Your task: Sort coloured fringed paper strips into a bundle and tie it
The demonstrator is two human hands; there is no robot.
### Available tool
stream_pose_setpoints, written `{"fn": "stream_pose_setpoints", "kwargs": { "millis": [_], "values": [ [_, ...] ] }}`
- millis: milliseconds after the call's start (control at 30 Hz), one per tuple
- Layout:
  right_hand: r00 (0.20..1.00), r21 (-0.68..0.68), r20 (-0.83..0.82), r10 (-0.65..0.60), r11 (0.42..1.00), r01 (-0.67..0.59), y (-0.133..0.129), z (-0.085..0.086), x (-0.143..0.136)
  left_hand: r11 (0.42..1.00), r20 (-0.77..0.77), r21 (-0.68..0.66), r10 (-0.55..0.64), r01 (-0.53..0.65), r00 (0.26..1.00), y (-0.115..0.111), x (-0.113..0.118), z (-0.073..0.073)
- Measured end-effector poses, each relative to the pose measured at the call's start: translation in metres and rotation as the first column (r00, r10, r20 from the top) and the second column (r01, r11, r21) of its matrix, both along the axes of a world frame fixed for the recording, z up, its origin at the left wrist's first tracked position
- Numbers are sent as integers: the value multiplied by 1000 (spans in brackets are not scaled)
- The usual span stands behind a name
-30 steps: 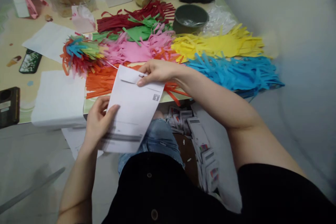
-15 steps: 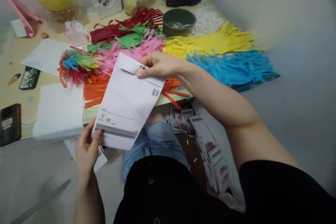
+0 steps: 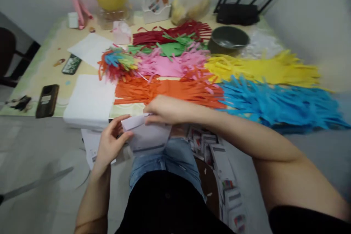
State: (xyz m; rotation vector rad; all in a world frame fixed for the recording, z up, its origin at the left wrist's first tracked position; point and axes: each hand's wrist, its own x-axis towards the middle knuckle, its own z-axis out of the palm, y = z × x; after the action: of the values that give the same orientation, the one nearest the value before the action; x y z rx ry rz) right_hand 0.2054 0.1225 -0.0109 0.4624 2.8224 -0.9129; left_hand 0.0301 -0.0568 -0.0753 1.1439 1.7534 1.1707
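Note:
A white paper envelope (image 3: 149, 136) hangs over my lap at the table's front edge, its flap side toward the top and its face tilted away. My left hand (image 3: 113, 142) grips the envelope's left edge between thumb and fingers. At the top edge, near the flap, my right hand (image 3: 161, 111) is closed on the paper, with its fingertips partly hidden. Just beyond the hands lies orange fringed paper (image 3: 175, 89). Pink fringed paper (image 3: 164, 64) is behind it, and blue fringed paper (image 3: 263, 98) lies to the right.
Yellow fringe (image 3: 265, 67), a dark green bowl (image 3: 229, 40) and a black router (image 3: 237, 14) stand or lie at the back right. White paper sheets (image 3: 89, 98) and a dark phone (image 3: 47, 100) lie at left. Packed envelopes (image 3: 223, 161) stand beside my legs.
The envelope has tipped to a flatter angle, and my left hand has moved up from its bottom corner to near the flap. The view has shifted, showing more of the table's left side.

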Motion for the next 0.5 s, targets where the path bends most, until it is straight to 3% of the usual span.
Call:
{"fn": "stream_pose_setpoints", "kwargs": {
  "millis": [133,233,333,467,500],
  "values": [
    [987,-20,11,163,986,-163,-26,-5,-40,994,-132,-20,106,-110,986,-15,-12,-2],
    [962,-138,6,273,953,-269,-26,-17,-62,983,-166,-23,176,-182,970,-37,-28,-9],
    [954,-139,-72,290,945,-297,-23,-32,-81,971,-198,-32,225,-236,954,-54,-46,-13],
    [930,-283,-112,349,886,-367,-9,-52,-115,981,-209,-64,166,-183,964,-66,-73,-11],
    [940,-267,-130,317,901,-341,-3,-58,-125,985,-199,-85,128,-147,972,-65,-79,-9]
  ]
}}
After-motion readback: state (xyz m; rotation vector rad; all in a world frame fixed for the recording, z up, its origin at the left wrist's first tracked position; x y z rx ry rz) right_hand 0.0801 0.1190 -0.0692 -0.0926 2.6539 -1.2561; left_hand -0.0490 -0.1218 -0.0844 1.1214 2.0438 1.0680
